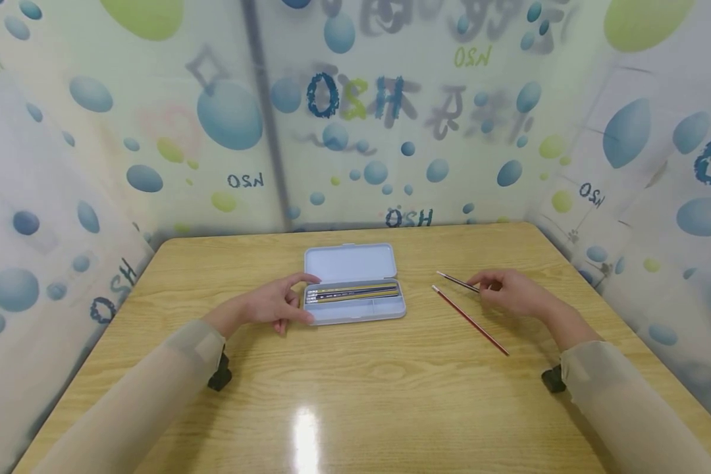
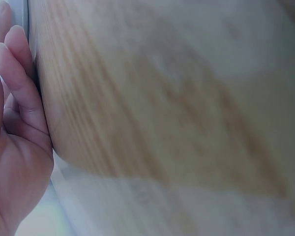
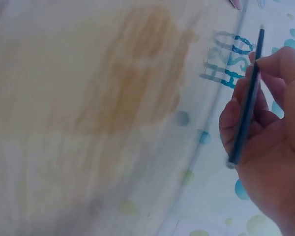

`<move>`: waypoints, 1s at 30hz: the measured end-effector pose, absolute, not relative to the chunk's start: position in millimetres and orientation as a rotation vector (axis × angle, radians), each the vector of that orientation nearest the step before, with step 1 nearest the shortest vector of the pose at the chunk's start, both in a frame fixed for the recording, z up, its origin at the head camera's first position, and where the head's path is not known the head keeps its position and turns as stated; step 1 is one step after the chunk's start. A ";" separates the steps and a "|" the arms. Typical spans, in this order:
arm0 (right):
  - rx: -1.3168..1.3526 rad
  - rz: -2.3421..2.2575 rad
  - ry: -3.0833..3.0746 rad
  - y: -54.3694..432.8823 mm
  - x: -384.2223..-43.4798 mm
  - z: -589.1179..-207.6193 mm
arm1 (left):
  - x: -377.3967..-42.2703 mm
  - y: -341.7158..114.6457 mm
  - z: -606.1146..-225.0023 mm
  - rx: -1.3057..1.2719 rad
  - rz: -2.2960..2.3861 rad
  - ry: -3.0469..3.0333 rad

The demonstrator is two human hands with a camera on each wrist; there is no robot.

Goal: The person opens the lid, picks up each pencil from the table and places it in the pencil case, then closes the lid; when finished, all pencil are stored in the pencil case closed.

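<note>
A pale blue pencil case (image 1: 355, 320) lies on the table with its lid (image 1: 351, 261) folded back. Several yellow and dark striped pencils (image 1: 352, 293) lie side by side in its rear compartment. My left hand (image 1: 275, 301) grips the case's left end, thumb at the front corner and index finger at the back. In the left wrist view, the left hand's (image 2: 24, 118) other fingers are bent. My right hand (image 1: 512, 293) pinches a dark pencil (image 3: 248, 103) with a light tip, its light end pointing left. Left of that hand, a red pencil (image 1: 471, 320) lies diagonally on the table.
The wood-grain table (image 1: 379, 408) reaches back to a patterned curtain (image 1: 355, 164), with more curtain at both sides. A bright reflection shows on the table near the front. A dark band with a small block sits at each wrist.
</note>
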State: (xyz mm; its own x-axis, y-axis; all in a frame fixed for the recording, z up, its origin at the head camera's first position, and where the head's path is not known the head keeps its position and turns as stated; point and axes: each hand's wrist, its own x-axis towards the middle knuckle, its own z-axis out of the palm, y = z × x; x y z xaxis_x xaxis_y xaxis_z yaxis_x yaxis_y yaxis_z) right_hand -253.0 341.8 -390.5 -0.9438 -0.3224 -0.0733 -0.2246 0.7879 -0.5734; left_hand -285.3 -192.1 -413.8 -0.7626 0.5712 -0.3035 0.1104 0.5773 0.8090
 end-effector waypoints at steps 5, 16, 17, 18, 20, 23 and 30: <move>-0.529 -0.914 2.788 333.4 -251.9 -384.4 | -285.6 -192.6 -414.5 0.533 1.112 2.260; -0.698 -0.922 2.752 303.4 -261.0 -373.3 | -286.3 -194.8 -414.9 0.537 1.128 2.246; -0.710 -0.911 2.759 299.9 -262.1 -372.9 | -286.5 -194.9 -415.0 0.539 1.128 2.245; -0.721 -0.901 2.763 296.0 -263.0 -372.6 | -286.6 -194.9 -415.0 0.542 1.127 2.245; -0.743 -0.883 2.770 287.9 -264.8 -371.9 | -287.5 -195.1 -415.6 0.541 1.125 2.248; -0.760 -0.874 2.761 275.6 -267.3 -370.4 | -287.9 -195.0 -415.9 0.542 1.124 2.246; -0.756 -0.874 2.727 246.1 -272.0 -363.0 | -287.7 -194.2 -415.4 0.539 1.129 2.235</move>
State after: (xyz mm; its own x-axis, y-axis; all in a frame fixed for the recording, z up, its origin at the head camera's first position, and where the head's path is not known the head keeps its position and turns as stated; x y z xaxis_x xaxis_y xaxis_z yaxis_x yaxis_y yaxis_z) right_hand -272.0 246.1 -363.0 -0.8546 -0.5190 -0.0158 -0.4131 0.6981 -0.5849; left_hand -287.7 -194.2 -415.4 -0.7551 0.5789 -0.3077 0.0959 0.5618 0.8217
